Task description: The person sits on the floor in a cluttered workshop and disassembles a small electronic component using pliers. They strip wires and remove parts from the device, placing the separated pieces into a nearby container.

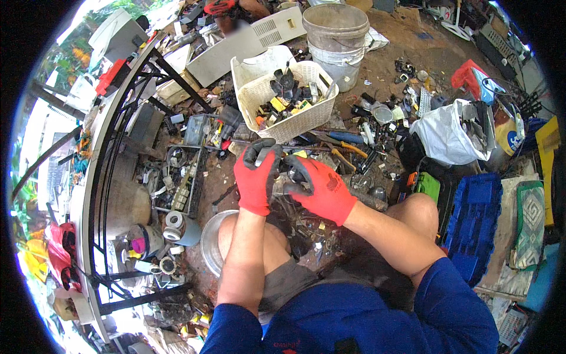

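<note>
In the head view, the small part (285,177) sits between the gloved hands, above the floor (407,38), nearer the wearer than the basket (306,121)'s near edge and to the right of the tray (199,177)'s right edge. Gloves hide most of it; a greyish glimpse shows, its exact shape unclear. I would judge it light and stiff, perhaps brittle if it is plastic, and a little awkward to pinch because so little stands proud of the fingers. Its outer edges look the safest hold, between thumb and fingertips; the dark glove coating should help against slipping.

The right hand (318,186) is drawn in narrow, thumb and fingers apparently closed around the part. The left hand (257,177) is upright with its fingers curled over; whether it also grips the part I cannot tell. The left forearm rises almost straight from the lower edge, while the right slants in from the lower right, elbow bent outward, so the hands meet close together in front of the knees. Beyond them, the blue-handled tool (346,137) lies off the basket's near right corner.
</note>
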A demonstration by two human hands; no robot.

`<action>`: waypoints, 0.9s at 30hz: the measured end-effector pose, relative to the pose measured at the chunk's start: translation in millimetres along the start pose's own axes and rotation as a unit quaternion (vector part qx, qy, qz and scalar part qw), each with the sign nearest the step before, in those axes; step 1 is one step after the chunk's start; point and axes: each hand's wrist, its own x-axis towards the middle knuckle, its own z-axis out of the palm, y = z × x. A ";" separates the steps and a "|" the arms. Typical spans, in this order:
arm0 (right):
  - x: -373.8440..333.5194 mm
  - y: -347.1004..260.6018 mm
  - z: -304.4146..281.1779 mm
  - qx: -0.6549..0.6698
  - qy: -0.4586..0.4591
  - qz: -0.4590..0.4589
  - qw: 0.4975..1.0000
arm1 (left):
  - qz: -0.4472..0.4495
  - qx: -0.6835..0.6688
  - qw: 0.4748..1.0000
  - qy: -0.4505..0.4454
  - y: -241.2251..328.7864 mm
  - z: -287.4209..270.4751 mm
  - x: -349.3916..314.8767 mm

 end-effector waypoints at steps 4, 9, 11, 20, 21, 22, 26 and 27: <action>-6.2 -6.2 -2.2 -0.022 -0.069 0.027 0.997 | 0.011 0.076 0.997 0.018 -2.4 -8.2 4.6; -11.8 -7.7 -0.6 0.095 -0.100 0.096 0.986 | 0.010 0.049 0.998 0.043 -7.6 -11.3 8.4; -19.9 -2.1 1.7 0.210 -0.085 0.136 0.964 | 0.012 0.065 0.996 0.054 -7.0 -11.5 10.0; -22.7 7.7 -1.5 0.532 -0.140 0.292 0.782 | 0.039 0.080 0.994 0.069 -9.3 -11.9 17.1; -24.6 -1.7 -5.6 0.412 -0.097 0.242 0.873 | 0.041 0.060 0.995 0.065 -10.2 -9.0 17.3; -26.5 -13.5 -6.1 0.284 -0.055 0.184 0.939 | 0.042 0.044 0.996 0.065 -11.6 -7.2 17.1; -21.5 -7.2 -0.2 0.124 -0.114 0.134 0.977 | 0.031 0.104 0.990 0.091 2.0 -10.9 10.7; -20.6 -25.6 -0.4 0.102 -0.082 0.120 0.984 | 0.000 0.133 0.986 0.095 1.2 -23.9 8.3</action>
